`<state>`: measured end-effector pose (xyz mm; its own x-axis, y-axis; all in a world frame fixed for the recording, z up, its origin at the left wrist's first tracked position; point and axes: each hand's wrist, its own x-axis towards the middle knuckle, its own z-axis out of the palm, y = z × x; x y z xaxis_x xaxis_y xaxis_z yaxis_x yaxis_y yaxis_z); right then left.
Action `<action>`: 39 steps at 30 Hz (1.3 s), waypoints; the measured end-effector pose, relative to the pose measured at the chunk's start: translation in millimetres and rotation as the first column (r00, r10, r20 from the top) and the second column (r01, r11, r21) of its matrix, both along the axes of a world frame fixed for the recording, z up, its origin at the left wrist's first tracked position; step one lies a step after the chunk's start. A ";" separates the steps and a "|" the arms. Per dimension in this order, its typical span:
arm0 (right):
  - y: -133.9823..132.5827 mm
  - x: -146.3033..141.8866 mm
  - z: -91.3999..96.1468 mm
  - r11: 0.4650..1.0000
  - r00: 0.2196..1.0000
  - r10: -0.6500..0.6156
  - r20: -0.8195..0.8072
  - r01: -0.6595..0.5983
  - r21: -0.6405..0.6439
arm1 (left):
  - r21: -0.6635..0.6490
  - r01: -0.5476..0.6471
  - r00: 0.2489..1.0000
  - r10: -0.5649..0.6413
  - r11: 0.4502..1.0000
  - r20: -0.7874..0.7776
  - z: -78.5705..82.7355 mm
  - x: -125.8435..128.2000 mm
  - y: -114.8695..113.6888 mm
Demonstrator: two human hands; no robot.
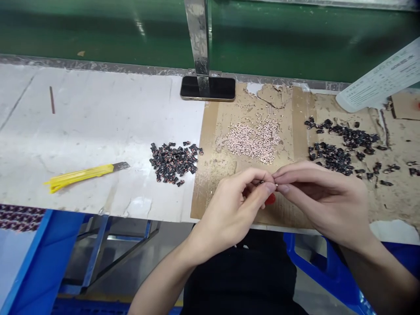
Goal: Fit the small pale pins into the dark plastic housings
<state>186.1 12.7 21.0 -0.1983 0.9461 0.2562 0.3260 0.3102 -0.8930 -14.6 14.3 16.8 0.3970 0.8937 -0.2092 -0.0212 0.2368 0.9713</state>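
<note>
My left hand and my right hand meet fingertip to fingertip over the cardboard's front part. Thumb and forefinger of the left are pinched on a small dark part, mostly hidden by the fingers. The right thumb and forefinger pinch a tiny piece too small to name. Beneath the left fingers shows something red, partly covered. Just beyond my hands lies a heap of tiny copper-coloured pieces. Small black parts with coppery bits form one pile to the left and a looser pile to the right.
A yellow box cutter lies at left, blade exposed. At the back, a phone rests by a metal post. A translucent printed plastic piece leans at far right. Blue stools or frames stand below the table edge.
</note>
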 end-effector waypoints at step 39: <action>-39.1 3.5 -9.2 0.994 0.941 -0.107 0.322 0.100 0.039 | -0.042 -0.260 0.966 0.260 0.965 -0.015 -14.5 -6.6 -24.3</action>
